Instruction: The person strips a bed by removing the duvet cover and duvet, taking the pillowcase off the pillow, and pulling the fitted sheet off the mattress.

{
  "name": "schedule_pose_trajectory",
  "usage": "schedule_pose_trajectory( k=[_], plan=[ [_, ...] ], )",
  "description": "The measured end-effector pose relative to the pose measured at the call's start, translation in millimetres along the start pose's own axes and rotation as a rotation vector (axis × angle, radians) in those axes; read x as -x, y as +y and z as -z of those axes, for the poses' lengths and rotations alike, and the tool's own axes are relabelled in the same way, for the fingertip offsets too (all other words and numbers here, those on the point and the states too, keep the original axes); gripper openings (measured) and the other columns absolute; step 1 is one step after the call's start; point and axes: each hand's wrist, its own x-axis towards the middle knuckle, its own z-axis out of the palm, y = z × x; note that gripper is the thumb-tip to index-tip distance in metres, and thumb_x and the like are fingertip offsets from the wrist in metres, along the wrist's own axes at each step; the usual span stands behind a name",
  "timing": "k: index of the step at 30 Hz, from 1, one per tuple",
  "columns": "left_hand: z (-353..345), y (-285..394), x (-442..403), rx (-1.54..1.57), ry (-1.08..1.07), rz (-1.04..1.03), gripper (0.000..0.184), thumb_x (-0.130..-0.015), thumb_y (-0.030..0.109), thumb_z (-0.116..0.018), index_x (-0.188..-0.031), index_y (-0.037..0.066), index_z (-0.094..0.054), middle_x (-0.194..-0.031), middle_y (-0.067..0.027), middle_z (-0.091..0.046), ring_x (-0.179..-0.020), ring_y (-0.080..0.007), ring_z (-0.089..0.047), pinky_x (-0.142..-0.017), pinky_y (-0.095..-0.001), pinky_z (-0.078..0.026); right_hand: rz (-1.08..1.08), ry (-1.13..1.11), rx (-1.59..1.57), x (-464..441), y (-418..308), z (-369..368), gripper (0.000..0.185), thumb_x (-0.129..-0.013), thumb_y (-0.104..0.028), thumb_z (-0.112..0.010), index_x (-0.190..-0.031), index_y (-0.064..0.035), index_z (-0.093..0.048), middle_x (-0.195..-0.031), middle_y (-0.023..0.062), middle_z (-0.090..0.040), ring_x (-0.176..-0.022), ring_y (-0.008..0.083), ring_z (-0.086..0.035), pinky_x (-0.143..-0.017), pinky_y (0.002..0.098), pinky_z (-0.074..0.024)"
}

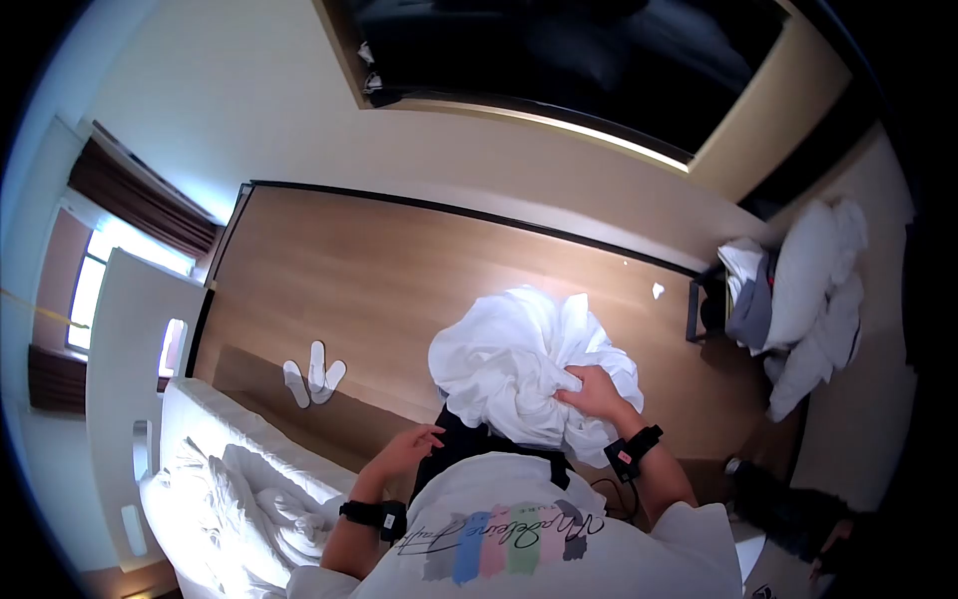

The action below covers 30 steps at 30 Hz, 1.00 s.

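Observation:
A large bunched white sheet (514, 344) hangs in front of my body over the floor, its folds gathered together. My right hand (596, 391) is closed on a fold at the sheet's right side. My left hand (407, 449) holds nothing, its fingers loosely extended beside my black trousers (454, 444), just left of the sheet and apart from it. Each of my wrists wears a black strap with a small box.
A bed with rumpled white bedding (269, 499) is at lower left. White slippers (317, 374) lie on the wooden floor (339, 250). At right, a white linen heap (808, 290) sits by a black-framed stand (704, 304). Another person (793, 514) is at lower right.

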Motion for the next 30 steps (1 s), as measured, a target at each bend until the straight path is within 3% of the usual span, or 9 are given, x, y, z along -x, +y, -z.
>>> schedule_pose_trajectory(
  k=[2,6,9,11,13,20,25,27,30],
  plan=[
    [19,-1,-9,0.116,0.077,-0.042,0.038,-0.081,0.005,-0.044,-0.119,0.006,-0.048,-0.096,-0.0062,-0.059,-0.082,-0.0115,-0.053,-0.075,-0.0249,-0.043,-0.019,-0.026,0.027,-41,3,10,0.029,-0.067,-0.029,-0.068,-0.086,-0.0075,-0.065,-0.075,0.0150,-0.063,-0.071,0.0323,-0.060,-0.064,0.0354,-0.0461],
    [79,-4,-54,0.055,0.111,-0.103,0.037,-0.081,0.006,-0.044,-0.118,0.007,-0.049,-0.095,-0.0069,-0.059,-0.083,-0.0121,-0.053,-0.075,-0.0259,-0.044,-0.058,-0.039,0.076,-104,-3,28,0.028,-0.066,-0.029,-0.068,-0.084,-0.0073,-0.066,-0.073,0.0153,-0.063,-0.069,0.0322,-0.060,-0.064,0.0360,-0.0464],
    [124,11,-90,0.168,0.131,0.019,0.036,-0.082,0.005,-0.043,-0.117,0.007,-0.049,-0.094,-0.0064,-0.060,-0.082,-0.0130,-0.054,-0.073,-0.0266,-0.045,-0.085,-0.034,0.130,-140,-9,37,0.028,-0.066,-0.029,-0.068,-0.084,-0.0075,-0.066,-0.072,0.0149,-0.063,-0.069,0.0325,-0.060,-0.065,0.0367,-0.0468],
    [151,44,-114,0.022,0.192,0.049,0.033,-0.083,0.005,-0.043,-0.115,0.007,-0.050,-0.091,-0.0065,-0.061,-0.078,-0.0133,-0.055,-0.070,-0.0255,-0.045,-0.020,0.005,0.203,-163,-9,40,0.027,-0.066,-0.025,-0.069,-0.085,-0.0063,-0.065,-0.068,0.0160,-0.061,-0.065,0.0315,-0.060,-0.062,0.0362,-0.0465],
    [175,71,-142,-0.006,0.190,0.089,0.031,-0.084,0.004,-0.042,-0.113,0.007,-0.051,-0.088,-0.0067,-0.062,-0.075,-0.0138,-0.056,-0.067,-0.0247,-0.046,-0.088,-0.007,0.237,-188,-15,53,0.029,-0.067,-0.030,-0.066,-0.085,-0.0081,-0.066,-0.073,0.0153,-0.063,-0.070,0.0334,-0.060,-0.066,0.0383,-0.0477],
    [217,74,-191,0.057,0.278,-0.068,0.028,-0.084,0.003,-0.042,-0.110,0.006,-0.053,-0.086,-0.0079,-0.063,-0.073,-0.0145,-0.057,-0.068,-0.0270,-0.048,-0.188,0.078,0.302,-308,9,92,0.030,-0.067,-0.026,-0.066,-0.090,-0.0066,-0.066,-0.078,0.0176,-0.063,-0.074,0.0338,-0.060,-0.070,0.0383,-0.0467],
    [197,36,-163,0.250,0.446,0.197,0.030,-0.084,0.006,-0.040,-0.111,0.006,-0.052,-0.088,-0.0078,-0.062,-0.073,-0.0136,-0.057,-0.067,-0.0264,-0.048,-0.194,0.016,0.324,-415,81,106,0.044,-0.068,-0.031,-0.064,-0.105,-0.0061,-0.061,-0.089,0.0180,-0.064,-0.085,0.0324,-0.061,-0.079,0.0385,-0.0462],
    [178,12,-141,0.341,0.557,0.232,0.030,-0.084,0.007,-0.040,-0.111,0.006,-0.053,-0.089,-0.0076,-0.062,-0.073,-0.0134,-0.057,-0.067,-0.0261,-0.047,-0.169,-0.048,0.351,-451,99,109,0.047,-0.068,-0.031,-0.064,-0.106,-0.0041,-0.060,-0.087,0.0186,-0.064,-0.084,0.0319,-0.061,-0.077,0.0373,-0.0466],
    [143,4,-116,0.487,0.717,0.469,0.030,-0.085,0.009,-0.038,-0.111,0.007,-0.053,-0.091,-0.0061,-0.063,-0.074,-0.0139,-0.058,-0.067,-0.0263,-0.047,-0.141,-0.081,0.390,-502,141,104,0.045,-0.069,-0.029,-0.064,-0.104,-0.0015,-0.060,-0.085,0.0185,-0.064,-0.080,0.0306,-0.062,-0.074,0.0355,-0.0470]
  ],
)
